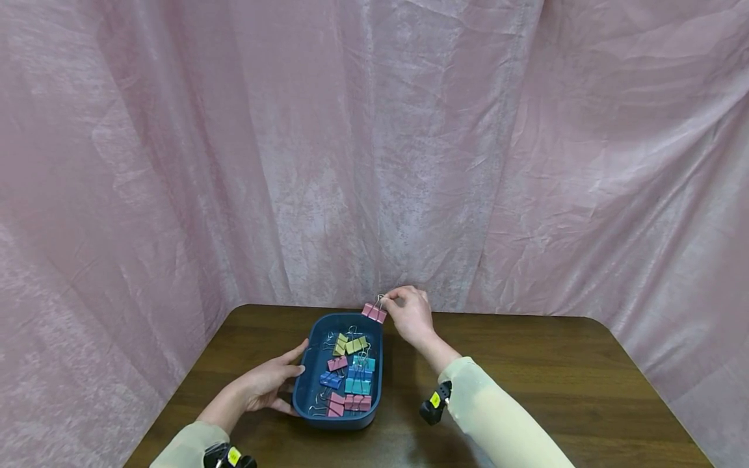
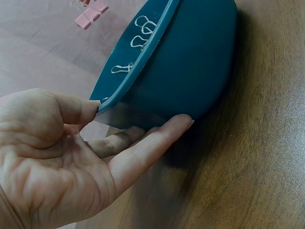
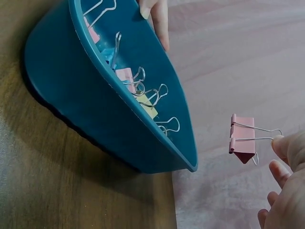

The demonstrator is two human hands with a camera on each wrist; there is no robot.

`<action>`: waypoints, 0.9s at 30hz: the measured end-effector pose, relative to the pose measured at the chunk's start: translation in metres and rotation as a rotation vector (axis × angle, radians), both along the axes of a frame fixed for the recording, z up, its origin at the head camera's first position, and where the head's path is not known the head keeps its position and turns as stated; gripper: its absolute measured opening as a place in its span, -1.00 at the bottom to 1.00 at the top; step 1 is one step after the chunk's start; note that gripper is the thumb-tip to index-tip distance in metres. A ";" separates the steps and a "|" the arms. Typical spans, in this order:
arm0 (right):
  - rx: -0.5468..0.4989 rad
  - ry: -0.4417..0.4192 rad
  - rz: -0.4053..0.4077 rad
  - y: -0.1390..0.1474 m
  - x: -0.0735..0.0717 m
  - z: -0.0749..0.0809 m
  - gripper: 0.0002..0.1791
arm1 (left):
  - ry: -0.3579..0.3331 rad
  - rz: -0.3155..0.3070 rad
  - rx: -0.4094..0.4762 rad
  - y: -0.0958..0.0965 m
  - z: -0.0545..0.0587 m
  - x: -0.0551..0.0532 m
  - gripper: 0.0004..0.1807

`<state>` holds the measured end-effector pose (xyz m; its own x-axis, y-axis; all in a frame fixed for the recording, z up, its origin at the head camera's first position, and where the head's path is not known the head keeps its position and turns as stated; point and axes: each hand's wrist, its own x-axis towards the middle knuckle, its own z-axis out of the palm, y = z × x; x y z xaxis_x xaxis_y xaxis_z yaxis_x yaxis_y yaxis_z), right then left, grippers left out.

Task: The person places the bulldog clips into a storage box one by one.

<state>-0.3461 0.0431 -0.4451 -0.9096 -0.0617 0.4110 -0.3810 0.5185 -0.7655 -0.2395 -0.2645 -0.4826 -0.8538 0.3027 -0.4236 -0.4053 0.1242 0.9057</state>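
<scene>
A blue plastic container [image 1: 337,422] with rounded corners holds several binder clips. Yellow clips [image 1: 355,344] lie toward its far end, teal clips [image 1: 357,386] along the right side, a dark blue clip [image 1: 330,379] in the middle and pink clips [image 1: 357,402] at the near end. My left hand [image 1: 270,383] grips the container's left side, thumb [image 2: 81,110] at the rim and fingers against the outer wall. Beyond the far right corner, my right hand [image 1: 411,316] pinches a pink binder clip [image 3: 245,136] by its wire handle. That clip hangs apart from the container.
The container stands on a brown wooden table [image 1: 515,377] with rounded far corners. A pink curtain [image 1: 374,162] hangs right behind the far edge. Black wrist cameras [image 1: 435,403] sit on both sleeves.
</scene>
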 end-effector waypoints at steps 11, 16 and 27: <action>0.009 -0.003 0.018 -0.002 0.000 -0.001 -0.87 | 0.003 -0.004 0.003 0.000 0.000 0.000 -0.24; 0.009 -0.002 0.025 -0.004 0.000 -0.004 -0.89 | 0.003 -0.001 0.004 -0.001 0.000 0.001 -0.26; 0.044 0.003 0.046 -0.009 0.000 -0.008 -0.91 | 0.000 0.002 0.000 0.000 0.000 0.000 -0.27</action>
